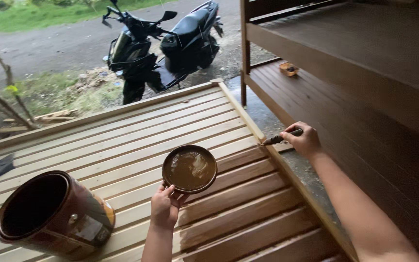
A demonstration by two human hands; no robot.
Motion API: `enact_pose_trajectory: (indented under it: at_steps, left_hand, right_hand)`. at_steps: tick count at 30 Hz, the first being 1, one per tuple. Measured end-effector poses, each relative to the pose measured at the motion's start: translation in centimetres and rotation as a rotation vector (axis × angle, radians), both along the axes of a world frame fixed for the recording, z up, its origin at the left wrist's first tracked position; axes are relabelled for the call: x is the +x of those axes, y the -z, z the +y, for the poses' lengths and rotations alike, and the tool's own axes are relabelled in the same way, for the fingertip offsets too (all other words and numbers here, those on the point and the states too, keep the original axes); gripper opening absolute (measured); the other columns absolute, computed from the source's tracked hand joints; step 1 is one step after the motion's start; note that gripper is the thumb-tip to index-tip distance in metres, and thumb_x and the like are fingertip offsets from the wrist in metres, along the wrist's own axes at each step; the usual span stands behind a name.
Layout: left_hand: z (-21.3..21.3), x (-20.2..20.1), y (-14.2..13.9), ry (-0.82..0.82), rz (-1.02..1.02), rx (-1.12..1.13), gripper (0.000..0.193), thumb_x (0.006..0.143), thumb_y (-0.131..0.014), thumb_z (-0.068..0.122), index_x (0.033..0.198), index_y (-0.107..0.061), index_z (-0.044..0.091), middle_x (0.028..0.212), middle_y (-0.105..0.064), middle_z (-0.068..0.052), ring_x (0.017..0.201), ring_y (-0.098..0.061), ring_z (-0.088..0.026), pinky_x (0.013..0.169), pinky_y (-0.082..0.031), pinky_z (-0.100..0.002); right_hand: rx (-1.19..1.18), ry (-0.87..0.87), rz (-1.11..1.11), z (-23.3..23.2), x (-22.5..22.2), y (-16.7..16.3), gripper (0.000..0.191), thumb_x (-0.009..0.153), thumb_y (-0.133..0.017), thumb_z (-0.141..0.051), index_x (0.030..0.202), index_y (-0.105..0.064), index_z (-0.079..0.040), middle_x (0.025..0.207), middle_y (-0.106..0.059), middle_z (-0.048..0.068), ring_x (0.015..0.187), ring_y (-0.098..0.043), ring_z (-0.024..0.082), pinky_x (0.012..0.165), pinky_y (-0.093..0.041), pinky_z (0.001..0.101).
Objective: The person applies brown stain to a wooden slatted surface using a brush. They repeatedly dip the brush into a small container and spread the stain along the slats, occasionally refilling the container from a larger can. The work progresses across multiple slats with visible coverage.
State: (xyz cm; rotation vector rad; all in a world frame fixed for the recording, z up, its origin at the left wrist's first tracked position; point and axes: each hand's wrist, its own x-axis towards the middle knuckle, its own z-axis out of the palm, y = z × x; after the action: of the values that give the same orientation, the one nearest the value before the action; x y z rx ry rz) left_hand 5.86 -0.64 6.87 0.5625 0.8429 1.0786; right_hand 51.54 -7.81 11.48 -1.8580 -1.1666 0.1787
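Note:
My left hand [165, 207] grips the near rim of a round tin lid [189, 169] filled with brown wood stain, held over a slatted wooden panel [122, 140]. My right hand [303, 140] holds a small paintbrush [280, 139], its bristle tip touching the panel's right edge rail. The near right slats are stained dark brown; the far and left slats are bare pale wood. A large open paint can [52, 213] lies tilted on the slats at the lower left, dark inside.
A dark stained wooden shelf unit [364, 73] stands on the right with a small orange box [288, 69] on its lower board. A black scooter [163, 46] is parked on gravel beyond the panel. Grass and thin branches lie at the left.

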Motion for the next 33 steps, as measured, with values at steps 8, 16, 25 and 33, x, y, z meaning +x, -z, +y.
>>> enact_pose_trajectory:
  at_steps: [8, 16, 25, 33]
  left_hand:
    - [1.1, -0.5, -0.2, -0.002, 0.0, 0.029, 0.042, 0.1, -0.038, 0.004, 0.141, -0.049, 0.008, 0.118, -0.064, -0.012, 0.103, -0.065, -0.026, 0.089, -0.058, -0.054]
    - [0.2, 0.5, -1.0, 0.037, -0.028, 0.031, 0.037, 0.102, -0.037, 0.006, 0.136, -0.05, 0.007, 0.119, -0.066, -0.013, 0.106, -0.066, -0.027, 0.092, -0.058, -0.052]
    - [-2.1, 2.0, -0.8, 0.107, -0.057, 0.057, 0.035, 0.102, -0.038, 0.004, 0.134, -0.052, 0.005, 0.117, -0.065, -0.015, 0.104, -0.067, -0.028, 0.091, -0.06, -0.054]
    - [-5.0, 3.8, -0.3, 0.165, -0.056, 0.034, 0.035, 0.101, -0.037, 0.003, 0.133, -0.052, 0.007, 0.117, -0.065, -0.013, 0.103, -0.067, -0.028, 0.093, -0.058, -0.056]
  right_hand:
    - [0.068, 0.012, -0.189, 4.3, 1.2, 4.7, 0.02, 0.08, -0.078, -0.022, 0.083, -0.07, -0.004, 0.093, -0.074, 0.014, 0.087, -0.072, 0.029, 0.08, -0.058, 0.0414]
    - [-0.037, 0.027, -0.155, 0.3, 1.2, 4.2, 0.018, 0.076, -0.073, -0.02, 0.075, -0.068, -0.002, 0.08, -0.071, 0.014, 0.074, -0.068, 0.029, 0.071, -0.055, 0.0409]
    - [-0.14, -0.012, 0.032, -9.3, -0.1, 1.3, 0.012, 0.074, -0.071, -0.013, 0.07, -0.067, -0.002, 0.063, -0.066, 0.014, 0.057, -0.063, 0.021, 0.054, -0.05, 0.037]
    - [-0.075, -0.085, 0.05, -18.1, 0.4, 1.4, 0.011, 0.071, -0.07, -0.008, 0.064, -0.065, -0.001, 0.059, -0.068, 0.008, 0.054, -0.063, 0.015, 0.05, -0.049, 0.0333]
